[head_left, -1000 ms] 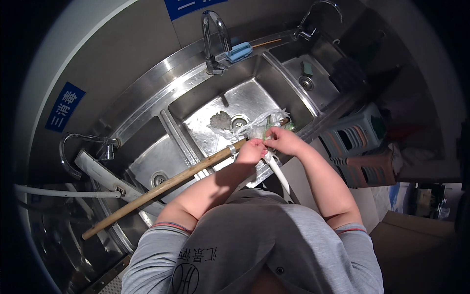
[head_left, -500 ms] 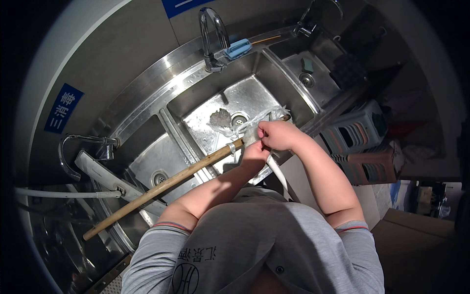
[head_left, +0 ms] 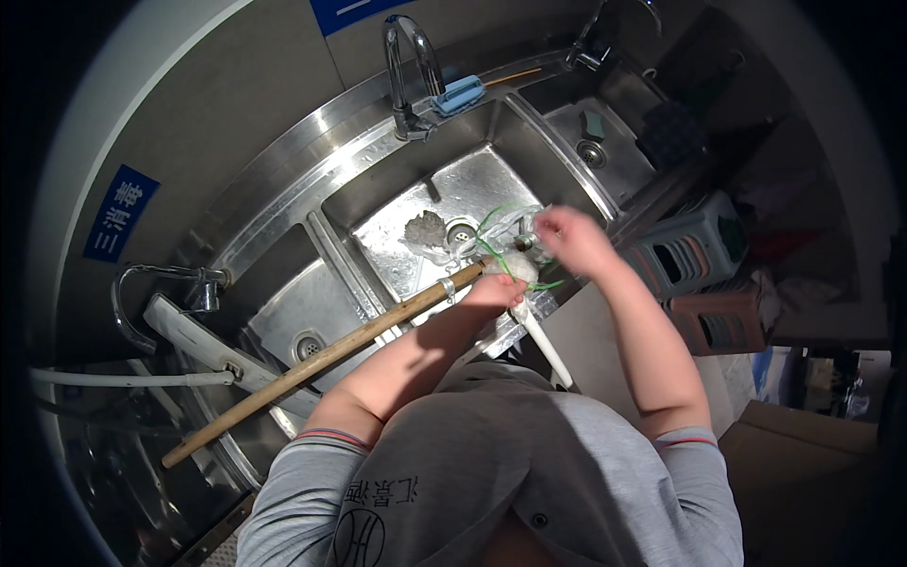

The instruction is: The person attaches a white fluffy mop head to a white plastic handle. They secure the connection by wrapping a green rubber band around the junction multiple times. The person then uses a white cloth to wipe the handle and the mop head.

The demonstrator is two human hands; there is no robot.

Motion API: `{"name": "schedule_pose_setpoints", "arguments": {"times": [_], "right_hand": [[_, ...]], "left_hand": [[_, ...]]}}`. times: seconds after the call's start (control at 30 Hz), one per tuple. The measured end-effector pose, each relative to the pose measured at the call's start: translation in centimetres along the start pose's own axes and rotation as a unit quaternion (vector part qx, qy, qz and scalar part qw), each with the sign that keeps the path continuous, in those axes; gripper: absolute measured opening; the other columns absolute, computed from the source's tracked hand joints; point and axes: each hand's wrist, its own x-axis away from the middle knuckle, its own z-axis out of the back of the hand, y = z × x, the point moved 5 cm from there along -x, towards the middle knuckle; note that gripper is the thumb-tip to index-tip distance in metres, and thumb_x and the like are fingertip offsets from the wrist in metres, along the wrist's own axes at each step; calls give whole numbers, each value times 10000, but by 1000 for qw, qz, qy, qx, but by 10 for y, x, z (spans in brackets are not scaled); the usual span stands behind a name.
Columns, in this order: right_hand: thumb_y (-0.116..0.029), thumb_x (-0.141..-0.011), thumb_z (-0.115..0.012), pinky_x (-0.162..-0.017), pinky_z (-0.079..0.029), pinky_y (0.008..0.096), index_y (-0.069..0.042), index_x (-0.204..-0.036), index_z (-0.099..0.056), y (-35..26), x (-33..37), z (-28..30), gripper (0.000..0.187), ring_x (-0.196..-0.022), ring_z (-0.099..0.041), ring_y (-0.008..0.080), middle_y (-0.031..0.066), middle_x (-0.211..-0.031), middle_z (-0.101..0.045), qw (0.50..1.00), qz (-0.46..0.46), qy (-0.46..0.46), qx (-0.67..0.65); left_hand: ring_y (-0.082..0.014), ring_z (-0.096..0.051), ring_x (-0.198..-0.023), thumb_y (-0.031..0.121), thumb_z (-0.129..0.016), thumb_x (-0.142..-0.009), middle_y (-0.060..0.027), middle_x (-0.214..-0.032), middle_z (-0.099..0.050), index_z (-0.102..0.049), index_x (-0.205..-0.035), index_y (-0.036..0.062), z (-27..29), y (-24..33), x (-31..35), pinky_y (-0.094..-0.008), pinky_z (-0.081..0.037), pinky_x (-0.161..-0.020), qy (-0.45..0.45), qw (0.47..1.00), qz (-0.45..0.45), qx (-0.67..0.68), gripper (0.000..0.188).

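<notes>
My left hand (head_left: 493,291) is closed at the front edge of the middle sink. Its fingers pinch a thin green cord (head_left: 494,248) against a whitish, see-through wad (head_left: 518,266). The wooden pole (head_left: 331,359) slants across the sinks, and its upper end meets this wad. A metal ring with a hook (head_left: 448,287) hangs round the pole near that end. Below my left fingers a white tube (head_left: 546,348) points down to the right. My right hand (head_left: 572,238) is raised to the right of the wad, fingers curled and smeared by motion; what they hold is unclear.
A grey-brown scrap (head_left: 425,229) and crumpled clear plastic (head_left: 510,227) lie near the middle sink's drain (head_left: 461,232). A tall tap (head_left: 413,76) and a blue brush-like thing (head_left: 459,94) stand behind. Plastic stools (head_left: 694,255) stack at the right. A cardboard box (head_left: 794,454) stands lower right.
My right hand has moved away from the left, up and to the right. Green cord now shows around the wad. The white tube's lower end has swung slightly right.
</notes>
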Motion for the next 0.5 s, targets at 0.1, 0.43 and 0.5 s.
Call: {"name": "schedule_pose_setpoints", "arguments": {"times": [0.1, 0.43, 0.5], "right_hand": [[-152, -711, -621, -810, -412, 340, -88, -996, -590, -27, 42, -31, 294, -917, -547, 241, 77, -950, -599, 961, 251, -23, 110], [-182, -752, -555, -667, -407, 372, -86, -694, -553, 3, 78, -64, 113, -659, -570, 252, 73, -646, -587, 968, 123, 83, 203], [-173, -755, -548, -647, -413, 371, -80, -658, -538, 3, 90, -77, 135, -651, -568, 250, 83, -636, -578, 967, 129, 120, 186]], "left_hand": [[-73, -463, -582, 171, -517, -862, 9, -633, -538, -587, -756, 29, -3, 7, 2, -210, -377, -555, -30, 999, 4, -44, 191], [-50, -501, -601, 158, -502, -878, -1, -742, -599, -609, -891, 31, 2, 1, -8, -162, -397, -545, -77, 994, 78, 22, 166], [-47, -527, -623, 149, -493, -881, -18, -783, -613, -599, -918, 23, 2, 10, -1, -151, -411, -543, -72, 990, 101, 68, 169]]}}
